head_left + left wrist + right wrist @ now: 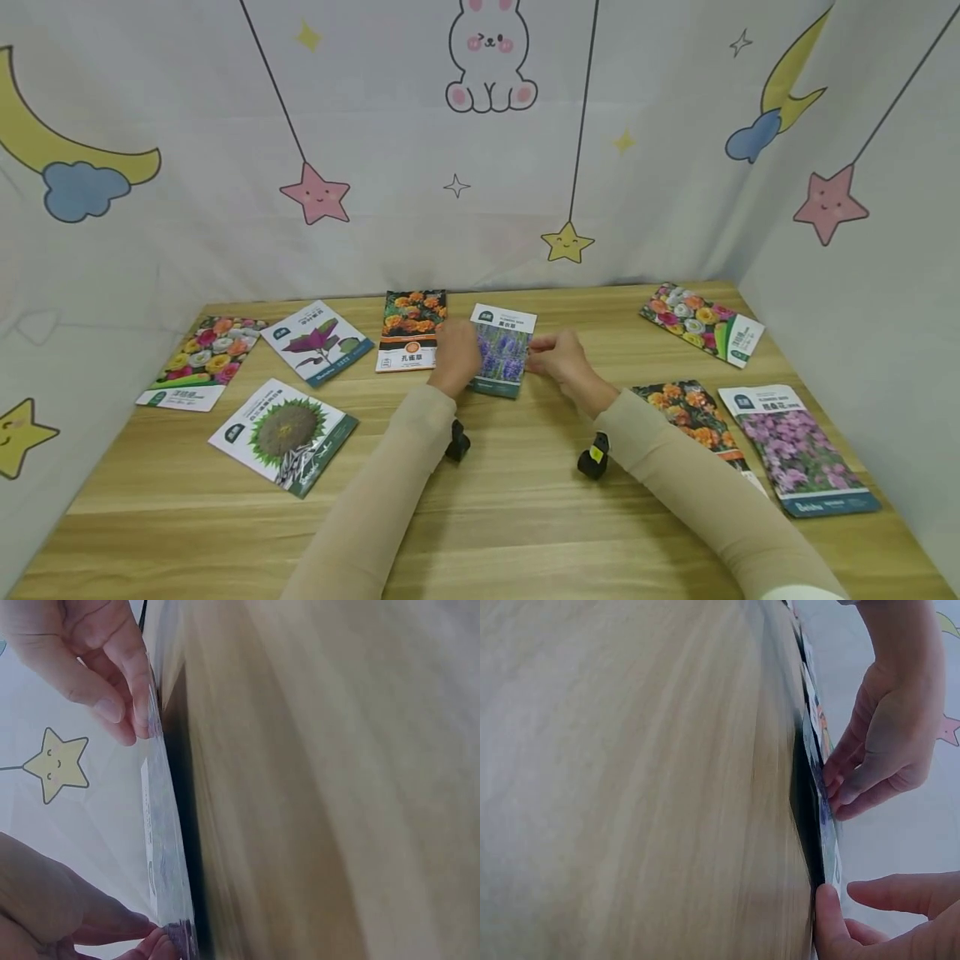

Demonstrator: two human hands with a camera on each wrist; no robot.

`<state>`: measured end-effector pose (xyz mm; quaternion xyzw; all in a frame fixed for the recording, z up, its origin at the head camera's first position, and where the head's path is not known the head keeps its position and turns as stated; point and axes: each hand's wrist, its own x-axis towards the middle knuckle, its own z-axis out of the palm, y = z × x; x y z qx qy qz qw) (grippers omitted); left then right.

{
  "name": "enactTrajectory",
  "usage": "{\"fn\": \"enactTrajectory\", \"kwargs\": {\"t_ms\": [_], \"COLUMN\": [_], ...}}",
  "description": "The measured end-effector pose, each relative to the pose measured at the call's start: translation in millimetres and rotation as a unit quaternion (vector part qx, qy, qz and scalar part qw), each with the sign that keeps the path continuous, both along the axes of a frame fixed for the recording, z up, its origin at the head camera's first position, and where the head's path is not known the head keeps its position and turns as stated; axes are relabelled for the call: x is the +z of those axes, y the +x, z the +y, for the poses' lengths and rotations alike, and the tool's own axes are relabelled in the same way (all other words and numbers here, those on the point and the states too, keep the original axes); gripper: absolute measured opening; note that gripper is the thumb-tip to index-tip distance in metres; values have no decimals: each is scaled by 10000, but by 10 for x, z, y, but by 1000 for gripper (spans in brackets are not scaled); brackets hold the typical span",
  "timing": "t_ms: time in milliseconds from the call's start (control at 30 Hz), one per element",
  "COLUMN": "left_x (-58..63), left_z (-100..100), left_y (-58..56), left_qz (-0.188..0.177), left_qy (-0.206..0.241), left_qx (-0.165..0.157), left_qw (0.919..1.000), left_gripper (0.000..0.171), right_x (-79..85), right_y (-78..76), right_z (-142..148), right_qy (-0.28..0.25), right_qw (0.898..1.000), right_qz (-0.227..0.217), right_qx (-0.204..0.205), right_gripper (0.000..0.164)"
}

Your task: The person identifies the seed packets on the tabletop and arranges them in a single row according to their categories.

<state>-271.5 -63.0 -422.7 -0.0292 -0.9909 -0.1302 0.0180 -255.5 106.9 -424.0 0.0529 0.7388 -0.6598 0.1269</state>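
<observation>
Near the rear of the bench (517, 517), right of an orange-flower packet (408, 337), the purple-flower seed packet (504, 346) sits between both hands. Fingers of the left hand (457, 357) pinch its left edge; those of the right hand (566, 365) touch its right edge, grip unclear.

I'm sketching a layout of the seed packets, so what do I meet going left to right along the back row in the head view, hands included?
Left mixed-bloom packet, purple-leaved plant packet, orange marigold packet, left hand, lavender packet, right hand, right mixed-bloom packet.
</observation>
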Motion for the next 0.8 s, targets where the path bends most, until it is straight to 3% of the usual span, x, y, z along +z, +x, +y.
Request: {"fn": "enactTrajectory", "kwargs": {"t_ms": [167,267,600,800], "left_x": [18,28,76,130], "left_z": [-24,-32,-43,-29], "left_y": [2,11,89,124], "left_qz": [61,105,283,389], "left_qy": [242,377,1289,1669], "left_qx": [55,85,0,-47], "left_qw": [9997,9992,9913,9852], "left_gripper": [36,44,46,50], "right_x": [-5,-4,39,53], "right_y": [9,9,-3,19], "right_z": [25,44,143,212], "right_qy": [341,271,374,162], "right_qw": [9992,9992,9986,9991], "right_qz": [214,253,254,310], "right_qx": [-45,-146,-274,-227], "right_gripper": [42,42,41,42]}}
